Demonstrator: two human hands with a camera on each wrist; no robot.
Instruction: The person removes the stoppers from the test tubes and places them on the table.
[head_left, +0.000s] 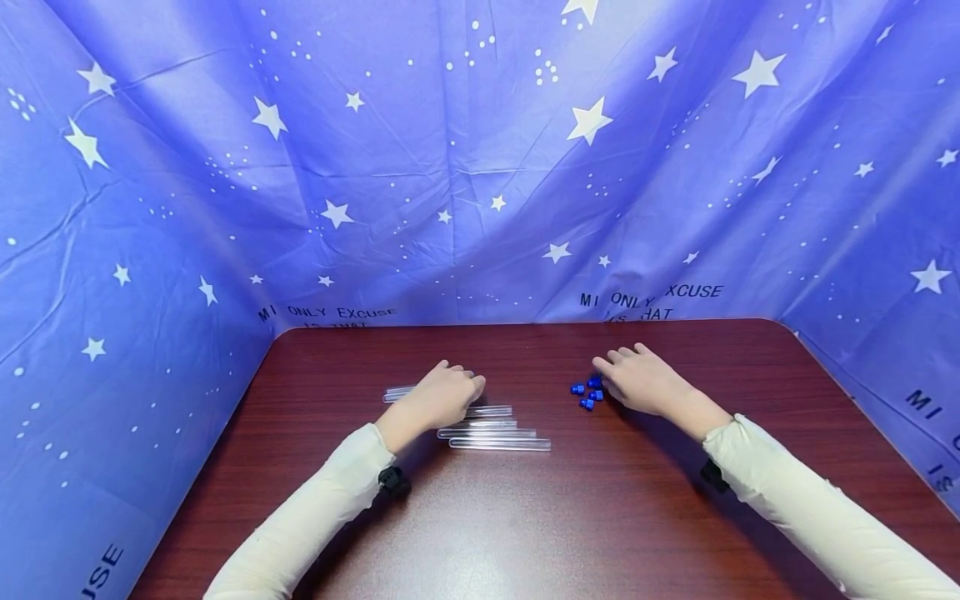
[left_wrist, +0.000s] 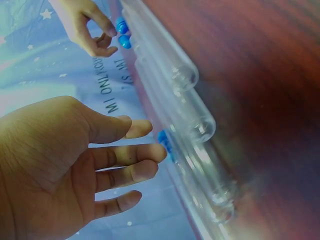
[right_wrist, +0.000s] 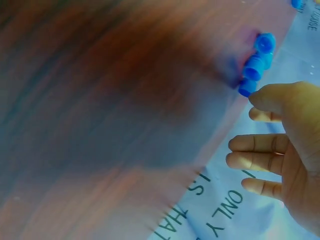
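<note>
At my far left is a blue cloth (head_left: 150, 217) with white stars and little white dots. It goes across the back and round to the right side too, and it has black letters on it. My left arm comes up from the bottom in a pale sleeve (head_left: 307, 517), with a small black thing (head_left: 392, 478) at the wrist. My left hand (head_left: 441, 396) is over the clear tubes (head_left: 501, 445) and hides part of them. Its fingers are loose and a bit bent, with little gaps between some, and my thumb tip is close to my first finger. I can't tell if they touch a tube.

The tubes lie on their sides on the shiny red-brown bench (head_left: 480, 533). They make a row like steps: the back one is farthest left, and the front one is farthest right. The front one has its round end on the left.

Next, to the right and apart from the tubes, some little blue caps (head_left: 596, 396) sit close together on the bench. My right hand (head_left: 647, 382) is just beside them, on their right. Those fingers are loose and a bit spread, and my thumb tip is right by one cap. I can't tell if it touches. My right arm has a pale sleeve and a black thing (head_left: 714, 475) at the wrist too.
</note>
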